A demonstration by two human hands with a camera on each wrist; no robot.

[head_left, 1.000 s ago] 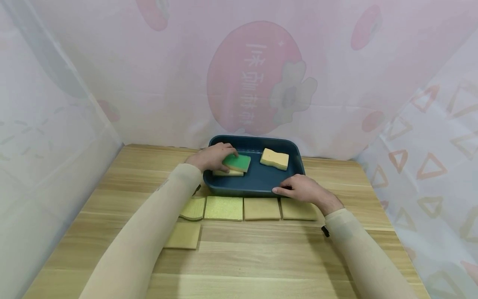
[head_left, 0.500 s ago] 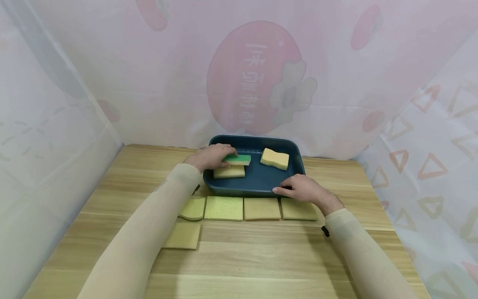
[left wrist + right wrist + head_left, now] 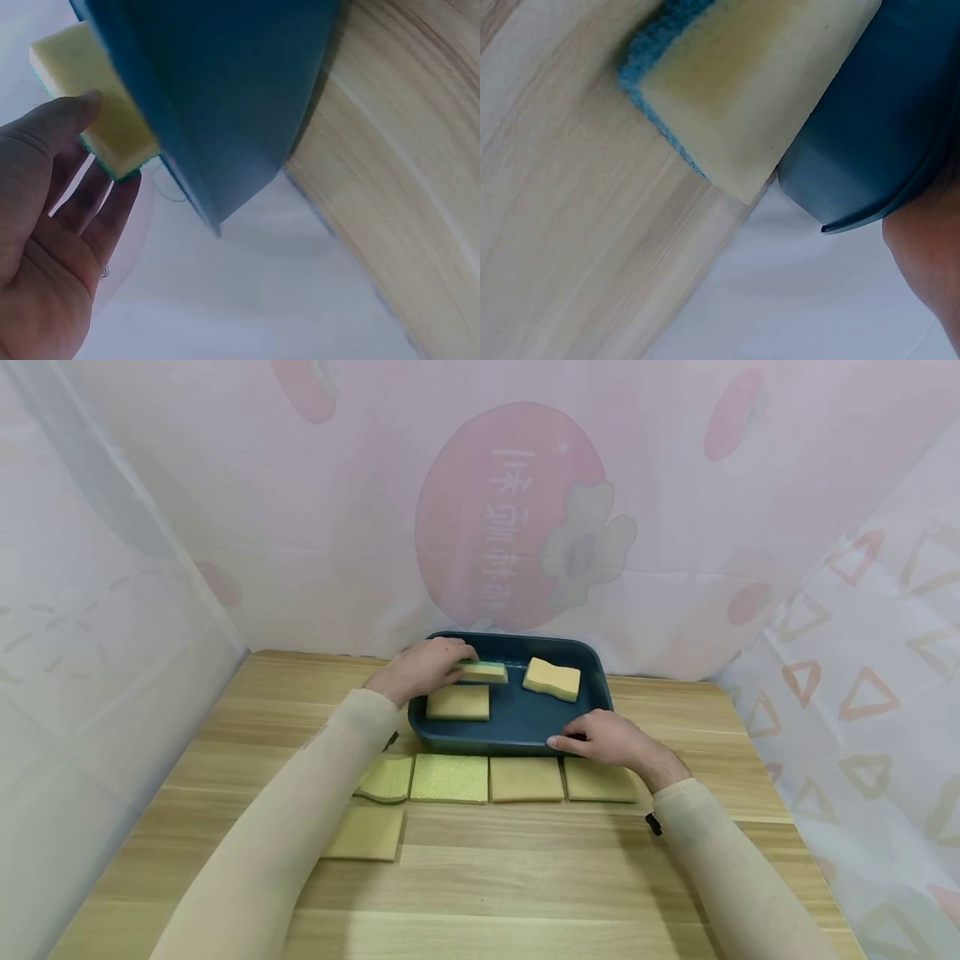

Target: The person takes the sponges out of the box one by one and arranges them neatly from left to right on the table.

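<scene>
Left hand (image 3: 422, 668) pinches a spongy yellow block with a green scrub side (image 3: 482, 672), lifted over the far left of the smooth dark blue plastic tray (image 3: 517, 727). Right hand (image 3: 611, 739) grips the tray's near rim, and flat square sponges (image 3: 450, 777) line the wood-grain counter (image 3: 525, 877) just in front.

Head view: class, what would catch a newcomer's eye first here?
The dark blue tray at the table's far edge, where the left hand grips a sponge lifted above another sponge. The right hand rests on the tray's near rim, and a row of sponges lies before it.
</scene>
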